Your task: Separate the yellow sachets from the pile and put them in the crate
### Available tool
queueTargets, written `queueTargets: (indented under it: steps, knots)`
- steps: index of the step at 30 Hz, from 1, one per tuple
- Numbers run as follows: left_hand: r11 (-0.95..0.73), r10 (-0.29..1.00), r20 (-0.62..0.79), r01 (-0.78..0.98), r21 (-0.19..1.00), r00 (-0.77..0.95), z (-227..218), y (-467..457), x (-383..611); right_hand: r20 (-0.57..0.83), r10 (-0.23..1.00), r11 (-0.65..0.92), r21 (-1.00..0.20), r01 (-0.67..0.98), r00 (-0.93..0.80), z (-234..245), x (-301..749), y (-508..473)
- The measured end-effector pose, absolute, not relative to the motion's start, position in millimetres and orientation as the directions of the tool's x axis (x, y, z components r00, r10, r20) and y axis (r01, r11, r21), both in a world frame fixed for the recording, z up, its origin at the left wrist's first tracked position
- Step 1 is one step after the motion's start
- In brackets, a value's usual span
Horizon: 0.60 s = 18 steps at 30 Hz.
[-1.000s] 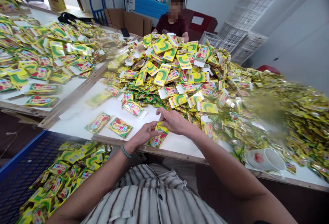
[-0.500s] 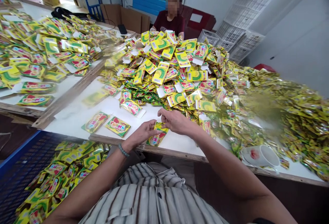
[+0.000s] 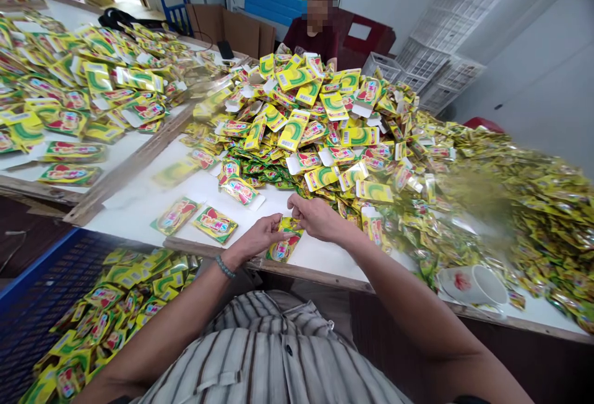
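My left hand (image 3: 258, 238) and my right hand (image 3: 314, 216) are both closed on one yellow-and-red packet (image 3: 284, 244) at the near edge of the white table (image 3: 143, 203). The left grips its lower end, the right pinches its top. Two flat packets (image 3: 216, 224) lie just left of my hands. A big heap of yellow packets (image 3: 325, 119) rises right behind them.
A blue crate (image 3: 32, 296) at lower left holds several filled packets. A white cup (image 3: 473, 284) lies on its side at the right table edge. Another person (image 3: 315, 26) sits across the table. A second table (image 3: 69, 101) with packets is at left.
Both hands have stayed on the same packet with only small finger shifts. The view has swung slightly.
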<state>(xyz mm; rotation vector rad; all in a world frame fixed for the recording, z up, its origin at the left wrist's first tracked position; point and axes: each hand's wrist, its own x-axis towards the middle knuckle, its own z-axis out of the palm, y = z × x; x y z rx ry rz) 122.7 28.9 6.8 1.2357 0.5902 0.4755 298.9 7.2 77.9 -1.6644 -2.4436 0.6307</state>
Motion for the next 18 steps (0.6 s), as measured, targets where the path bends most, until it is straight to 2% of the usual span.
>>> queueTargets:
  steps: [2,7,12,18]
  knots:
    - [0.247,0.652,-0.145,-0.029,0.969,0.744,5.5,28.6,122.9,-0.132,0.909,0.319,-0.392,0.863,-0.396,75.5,295.9,5.6]
    - [0.242,0.656,-0.117,-0.061,0.968,0.745,-0.9,27.9,122.0,-0.048,0.923,0.299,-0.533,0.792,-0.381,73.7,292.9,-4.1]
    - [0.060,0.712,-0.068,0.037,0.998,0.699,-5.2,28.8,115.8,-0.190,0.911,0.265,-0.411,0.872,-0.366,76.0,283.9,-12.6]
    - [0.111,0.721,-0.138,0.084,0.990,0.679,-10.6,22.7,106.5,-0.226,0.922,0.202,-0.410,0.890,-0.313,66.9,275.7,-12.5]
